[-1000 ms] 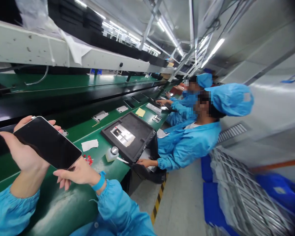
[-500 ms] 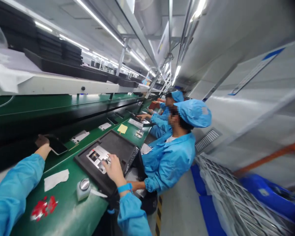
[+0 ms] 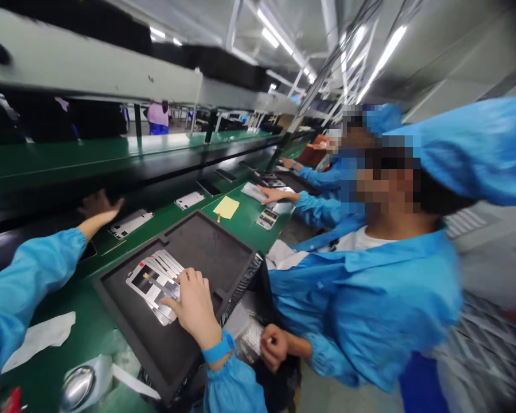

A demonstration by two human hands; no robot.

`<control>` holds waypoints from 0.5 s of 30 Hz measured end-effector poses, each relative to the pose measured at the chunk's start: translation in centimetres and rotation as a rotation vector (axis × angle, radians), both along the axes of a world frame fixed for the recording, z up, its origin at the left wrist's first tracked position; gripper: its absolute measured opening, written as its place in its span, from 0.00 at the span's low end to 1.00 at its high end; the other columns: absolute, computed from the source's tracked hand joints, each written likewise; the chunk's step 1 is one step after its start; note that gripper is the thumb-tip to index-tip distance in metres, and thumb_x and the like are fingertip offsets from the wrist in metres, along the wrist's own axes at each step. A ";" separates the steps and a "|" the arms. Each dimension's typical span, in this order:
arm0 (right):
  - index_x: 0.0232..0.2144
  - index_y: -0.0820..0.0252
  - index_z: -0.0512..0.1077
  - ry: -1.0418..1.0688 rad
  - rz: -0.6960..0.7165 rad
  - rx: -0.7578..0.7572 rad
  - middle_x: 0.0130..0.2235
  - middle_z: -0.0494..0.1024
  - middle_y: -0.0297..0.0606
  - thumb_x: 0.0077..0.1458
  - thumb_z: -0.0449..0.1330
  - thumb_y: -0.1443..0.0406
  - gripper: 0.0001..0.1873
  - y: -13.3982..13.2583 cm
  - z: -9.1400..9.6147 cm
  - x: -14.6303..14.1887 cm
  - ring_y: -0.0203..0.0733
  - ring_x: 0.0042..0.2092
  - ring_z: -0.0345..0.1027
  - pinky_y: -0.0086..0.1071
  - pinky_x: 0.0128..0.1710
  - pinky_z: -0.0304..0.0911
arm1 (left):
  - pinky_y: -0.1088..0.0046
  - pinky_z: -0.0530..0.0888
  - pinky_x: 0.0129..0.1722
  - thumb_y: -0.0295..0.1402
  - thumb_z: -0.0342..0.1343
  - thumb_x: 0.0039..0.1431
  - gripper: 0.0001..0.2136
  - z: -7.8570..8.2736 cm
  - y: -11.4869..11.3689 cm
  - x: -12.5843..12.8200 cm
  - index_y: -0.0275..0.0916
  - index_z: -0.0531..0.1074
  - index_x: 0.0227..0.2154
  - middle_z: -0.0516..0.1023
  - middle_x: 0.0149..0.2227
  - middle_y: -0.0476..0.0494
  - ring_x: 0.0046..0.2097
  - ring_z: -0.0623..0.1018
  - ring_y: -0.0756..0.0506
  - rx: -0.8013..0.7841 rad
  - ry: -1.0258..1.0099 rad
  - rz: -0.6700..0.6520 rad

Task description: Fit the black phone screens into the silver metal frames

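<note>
In the head view, my left hand (image 3: pixel 101 207) is held out over the far side of the bench with fingers spread and nothing in them. A dark phone panel (image 3: pixel 90 251) lies just below that wrist, mostly hidden by my sleeve. My right hand (image 3: pixel 195 304) grips the near right edge of a fanned stack of silver phone frames (image 3: pixel 155 284), thumb on the top one. The stack lies in a black foam tray (image 3: pixel 223 241). A single phone frame (image 3: pixel 131 223) lies on the bench right of my left hand.
A metal-topped bottle (image 3: pixel 79 385), a white tissue (image 3: pixel 43 339) and red bits (image 3: pixel 9 401) are at the near left. A yellow note (image 3: pixel 226 207) and another phone frame (image 3: pixel 190 200) lie beyond the tray. A co-worker (image 3: pixel 361 287) sits close on the right.
My left hand has let go of the dark phone panel and spread its fingers. The phone frames under my right hand are now fanned out. The view has swung and moved closer to the co-worker.
</note>
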State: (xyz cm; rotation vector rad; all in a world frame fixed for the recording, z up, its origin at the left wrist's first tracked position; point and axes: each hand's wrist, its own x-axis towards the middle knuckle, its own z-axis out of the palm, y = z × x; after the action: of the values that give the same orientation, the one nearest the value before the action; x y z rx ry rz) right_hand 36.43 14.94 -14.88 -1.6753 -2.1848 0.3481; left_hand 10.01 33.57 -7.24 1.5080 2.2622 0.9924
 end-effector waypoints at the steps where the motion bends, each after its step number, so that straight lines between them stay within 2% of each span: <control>1: 0.43 0.60 0.73 0.044 0.021 -0.007 0.48 0.78 0.46 0.52 0.77 0.54 0.24 0.4 -0.3 0.6 0.59 0.49 0.71 0.52 0.49 0.68 | 0.40 0.68 0.64 0.40 0.63 0.68 0.25 -1.1 2.5 2.3 0.36 0.70 0.63 0.68 0.66 0.33 0.66 0.70 0.31 -0.039 0.052 -0.082; 2: 0.42 0.59 0.72 0.109 0.038 -0.018 0.47 0.77 0.44 0.52 0.77 0.55 0.24 0.7 -0.7 1.2 0.58 0.48 0.71 0.50 0.48 0.68 | 0.40 0.66 0.66 0.41 0.63 0.68 0.25 -2.2 5.1 4.6 0.36 0.70 0.64 0.68 0.67 0.34 0.67 0.69 0.30 -0.070 0.095 -0.178; 5: 0.41 0.56 0.67 0.404 0.062 -0.076 0.45 0.76 0.38 0.54 0.76 0.62 0.21 1.0 -2.0 2.7 0.51 0.47 0.71 0.44 0.48 0.68 | 0.38 0.63 0.68 0.41 0.62 0.69 0.26 -6.0 11.9 11.0 0.39 0.69 0.65 0.65 0.69 0.33 0.69 0.66 0.30 -0.155 0.162 -0.355; 7: 0.41 0.54 0.66 0.593 0.046 -0.090 0.46 0.76 0.37 0.59 0.70 0.66 0.16 1.0 -2.7 3.3 0.48 0.48 0.71 0.41 0.49 0.68 | 0.37 0.63 0.68 0.41 0.61 0.70 0.26 -7.8 15.1 13.9 0.39 0.68 0.66 0.64 0.70 0.32 0.70 0.65 0.29 -0.176 0.176 -0.437; 9: 0.43 0.54 0.68 0.700 0.023 -0.086 0.47 0.76 0.38 0.65 0.64 0.67 0.08 1.0 -3.2 3.5 0.46 0.50 0.71 0.39 0.52 0.68 | 0.37 0.63 0.67 0.41 0.61 0.70 0.26 -8.8 16.9 15.5 0.39 0.68 0.66 0.65 0.69 0.32 0.69 0.66 0.29 -0.163 0.179 -0.513; 11: 0.45 0.53 0.71 0.742 0.014 -0.097 0.47 0.76 0.39 0.69 0.58 0.64 0.03 1.1 -3.3 3.4 0.45 0.51 0.71 0.39 0.54 0.67 | 0.39 0.66 0.66 0.41 0.61 0.70 0.25 -8.8 17.6 16.0 0.39 0.69 0.65 0.68 0.67 0.33 0.67 0.69 0.31 -0.127 0.170 -0.580; 13: 0.44 0.53 0.73 0.772 -0.010 -0.116 0.46 0.77 0.39 0.71 0.55 0.61 0.07 1.3 -3.4 3.4 0.44 0.49 0.72 0.37 0.52 0.67 | 0.41 0.68 0.65 0.41 0.61 0.70 0.24 -7.9 17.5 15.6 0.38 0.70 0.64 0.70 0.66 0.33 0.65 0.71 0.32 -0.077 0.148 -0.623; 15: 0.40 0.55 0.74 0.816 -0.094 -0.124 0.41 0.77 0.38 0.72 0.54 0.57 0.13 1.5 -3.7 3.7 0.43 0.43 0.72 0.34 0.46 0.68 | 0.43 0.69 0.64 0.41 0.62 0.68 0.26 -6.2 16.4 14.1 0.38 0.68 0.65 0.70 0.65 0.32 0.64 0.73 0.33 -0.013 0.126 -0.646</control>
State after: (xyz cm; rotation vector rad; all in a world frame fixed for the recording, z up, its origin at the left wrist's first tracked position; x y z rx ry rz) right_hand 40.08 16.42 -18.57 -1.3399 -1.4920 0.9579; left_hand 24.12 49.95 -13.42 2.1349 1.6384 0.6953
